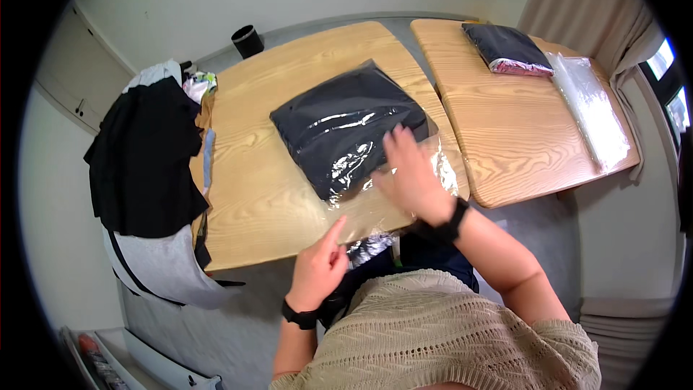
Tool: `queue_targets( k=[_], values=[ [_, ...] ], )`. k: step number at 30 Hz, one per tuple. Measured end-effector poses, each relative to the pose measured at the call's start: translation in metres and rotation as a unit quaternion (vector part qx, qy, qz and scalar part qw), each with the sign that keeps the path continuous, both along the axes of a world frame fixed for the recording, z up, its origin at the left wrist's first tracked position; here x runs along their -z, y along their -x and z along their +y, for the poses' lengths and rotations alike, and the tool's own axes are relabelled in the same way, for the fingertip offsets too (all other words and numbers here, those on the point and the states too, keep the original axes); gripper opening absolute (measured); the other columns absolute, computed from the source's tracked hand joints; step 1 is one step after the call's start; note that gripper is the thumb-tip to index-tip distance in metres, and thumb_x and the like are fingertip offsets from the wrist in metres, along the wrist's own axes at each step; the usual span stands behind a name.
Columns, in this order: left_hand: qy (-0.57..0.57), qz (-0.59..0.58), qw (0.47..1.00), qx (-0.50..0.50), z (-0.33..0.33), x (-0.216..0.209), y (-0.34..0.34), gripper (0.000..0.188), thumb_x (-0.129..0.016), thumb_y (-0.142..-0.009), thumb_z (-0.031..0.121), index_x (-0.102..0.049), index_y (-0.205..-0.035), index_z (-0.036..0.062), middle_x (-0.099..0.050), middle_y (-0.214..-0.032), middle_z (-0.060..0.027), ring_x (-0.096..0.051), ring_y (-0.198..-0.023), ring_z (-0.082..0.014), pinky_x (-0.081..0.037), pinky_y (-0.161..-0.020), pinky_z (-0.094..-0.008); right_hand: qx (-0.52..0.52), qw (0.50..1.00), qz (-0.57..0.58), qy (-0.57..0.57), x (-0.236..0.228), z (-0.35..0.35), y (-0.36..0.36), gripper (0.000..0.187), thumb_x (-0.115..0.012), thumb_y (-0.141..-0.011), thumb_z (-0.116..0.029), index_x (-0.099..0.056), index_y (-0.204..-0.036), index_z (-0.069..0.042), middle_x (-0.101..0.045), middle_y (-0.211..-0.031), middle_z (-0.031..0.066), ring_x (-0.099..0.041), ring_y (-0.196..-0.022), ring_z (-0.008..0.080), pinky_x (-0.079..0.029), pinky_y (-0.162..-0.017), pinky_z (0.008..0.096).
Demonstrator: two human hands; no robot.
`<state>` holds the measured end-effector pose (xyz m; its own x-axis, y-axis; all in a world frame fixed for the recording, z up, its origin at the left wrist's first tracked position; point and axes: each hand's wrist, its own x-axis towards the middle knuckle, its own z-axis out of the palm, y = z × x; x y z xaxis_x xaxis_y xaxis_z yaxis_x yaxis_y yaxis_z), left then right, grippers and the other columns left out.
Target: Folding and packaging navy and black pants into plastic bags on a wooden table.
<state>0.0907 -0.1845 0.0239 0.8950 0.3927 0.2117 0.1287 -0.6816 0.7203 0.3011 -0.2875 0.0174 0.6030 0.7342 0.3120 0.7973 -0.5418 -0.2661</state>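
Observation:
A dark folded garment (325, 112) lies in a clear plastic bag (440, 162) on the wooden table. The bag's loose, see-through end reaches past the table's near edge, where crumpled film hangs down. My right hand (415, 180) rests over the near right part of the bag, fingers spread, slightly blurred. By the near edge, my left hand (317, 271) has its index finger stretched toward the film's near left part. Its other fingers are curled, and no thing shows in them. Each wrist wears a black band.
Clothes, with a black garment (148, 159) on top, are heaped at the table's left end. Across a narrow gap, a second table (505, 130) bears a bagged dark garment (505, 47) and a stack of clear bags (592, 112). A black bin (247, 42) stands behind.

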Motion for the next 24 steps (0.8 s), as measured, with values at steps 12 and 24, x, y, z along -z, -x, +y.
queue_targets(
  k=[12, 24],
  values=[
    [-0.190, 0.012, 0.982, 0.000, 0.071, 0.000, 0.032, 0.056, -0.062, -0.078, 0.001, -0.051, -0.132, 0.0120, -0.044, -0.130, -0.0156, -0.046, -0.118, -0.0322, -0.042, -0.093, -0.0384, -0.074, 0.971, 0.204, -0.100, -0.013, -0.120, -0.052, 0.054, -0.057, -0.075, 0.007, -0.056, -0.126, -0.012, -0.050, -0.132, 0.0168, -0.052, -0.118, 0.0309, -0.045, -0.093, 0.0350],
    [-0.200, -0.004, 0.976, 0.088, 0.080, -0.002, -0.009, 0.040, -0.064, -0.077, 0.002, -0.066, -0.115, 0.0165, -0.041, -0.142, -0.0157, -0.040, -0.128, -0.0355, -0.035, -0.103, -0.0419, -0.226, 0.971, 0.043, -0.065, 0.004, -0.091, -0.068, 0.070, -0.066, -0.069, 0.000, -0.050, -0.133, -0.022, -0.040, -0.140, 0.0182, -0.045, -0.123, 0.0363, -0.039, -0.102, 0.0413]
  ],
)
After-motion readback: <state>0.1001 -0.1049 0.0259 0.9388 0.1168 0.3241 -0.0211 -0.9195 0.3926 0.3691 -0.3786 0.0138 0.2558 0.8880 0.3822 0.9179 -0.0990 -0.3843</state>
